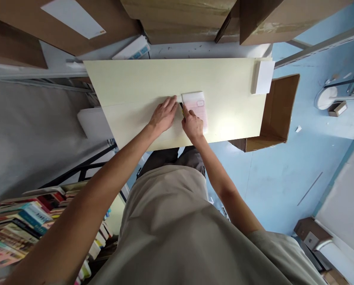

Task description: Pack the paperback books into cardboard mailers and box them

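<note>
A thin booklet with a white and pale pink cover (197,109) lies on a pale yellow board (224,83) in front of me. My right hand (193,124) is closed around a slim black and yellow utility knife (182,110). The index finger stretches along the knife, whose tip is at the booklet's left edge. My left hand (164,114) lies flat just left of the booklet, fingers extended and pressing down by that edge. Whether a clear film lies under the fingertips, I cannot tell.
A small white box (263,77) sits at the board's right end, with an open cardboard carton (279,107) below it. Large cardboard boxes (179,21) line the back. Many books (31,221) are stacked at lower left, beside a black rail (84,168).
</note>
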Demonstrator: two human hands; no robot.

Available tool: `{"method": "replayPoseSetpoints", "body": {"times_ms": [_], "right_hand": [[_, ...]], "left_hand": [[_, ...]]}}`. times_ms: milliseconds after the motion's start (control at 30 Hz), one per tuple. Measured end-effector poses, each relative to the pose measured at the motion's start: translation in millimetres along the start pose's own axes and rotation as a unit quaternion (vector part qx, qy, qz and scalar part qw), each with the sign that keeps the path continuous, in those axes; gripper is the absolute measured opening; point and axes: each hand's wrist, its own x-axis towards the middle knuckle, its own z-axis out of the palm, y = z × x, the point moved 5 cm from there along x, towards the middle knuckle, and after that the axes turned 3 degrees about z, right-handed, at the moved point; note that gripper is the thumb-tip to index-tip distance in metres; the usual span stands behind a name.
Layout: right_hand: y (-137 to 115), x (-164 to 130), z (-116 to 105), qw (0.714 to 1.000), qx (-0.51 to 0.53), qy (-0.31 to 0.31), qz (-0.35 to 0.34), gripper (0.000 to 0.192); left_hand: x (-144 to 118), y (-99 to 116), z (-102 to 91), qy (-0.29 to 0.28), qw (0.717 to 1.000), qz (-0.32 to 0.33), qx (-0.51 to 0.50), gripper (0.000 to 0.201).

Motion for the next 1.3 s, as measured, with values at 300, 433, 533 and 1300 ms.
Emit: {"method": "replayPoseSetpoints", "body": {"times_ms": [300,433,533,1300], "right_hand": [[19.6,-40.1,26.6,1.0,-0.016,-0.02,0.007,0.075],[31.1,-63.6,39.3,0.998,-0.028,-0.048,0.026,0.075],[37.3,-81.9,46.7,0.996,-0.035,-0.081,0.034,0.075],[72.9,-114.4,-209.3,0.955,0.153,0.243,-0.081,0.06]], "left_hand": [[-0.5,1.7,0.5,-0.002,1.0,-0.002,0.001,0.072],[-0.8,0.4,3.3,-0.002,1.0,0.0,-0.001,0.076],[-1.1,1.3,5.1,0.002,1.0,-0.003,0.001,0.077],[4.1,162.7,-98.2,0.268,0.954,-0.049,-0.129,0.047]]}}
